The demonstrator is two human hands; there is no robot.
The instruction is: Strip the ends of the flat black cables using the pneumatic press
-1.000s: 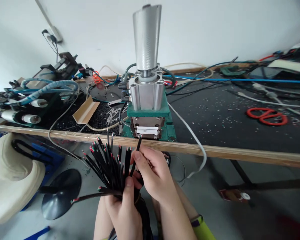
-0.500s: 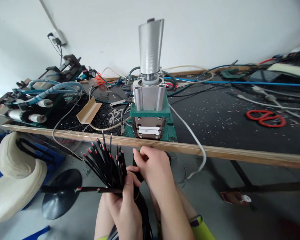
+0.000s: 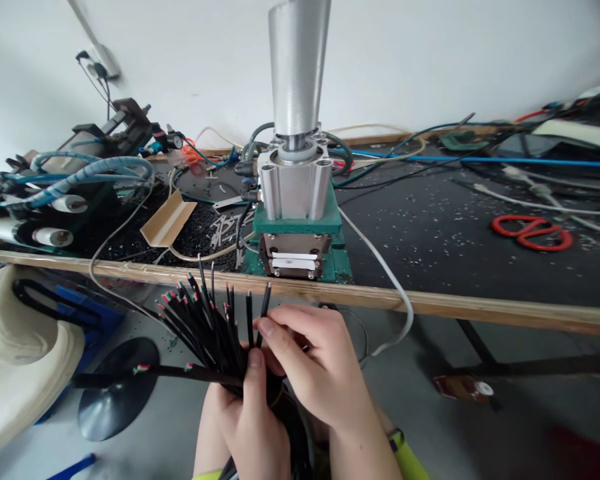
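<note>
My left hand (image 3: 253,410) is closed around a thick bundle of black cables (image 3: 207,327), whose cut ends show red, green and white inner wires and fan out up and to the left. A few cables stick out sideways to the left of that hand. Between the thumb and fingers of my right hand (image 3: 313,363) is a single black cable (image 3: 265,307), standing almost upright beside the bundle. Past the table edge, straight ahead, stands a pneumatic press (image 3: 297,180) with a silver cylinder on a green base and a narrow slot in front.
Red-handled scissors (image 3: 530,232) lie on the black tabletop (image 3: 420,247) at the right. Left of the press are a bent cardboard piece (image 3: 169,220) and scattered scraps. A second machine (image 3: 65,187) with blue hoses stands farther left, above a cream-coloured chair (image 3: 25,333).
My right hand has opened out from a curled pose and now pinches one cable, which stands apart from the bundle. The view has tipped slightly, and the press appears larger.
</note>
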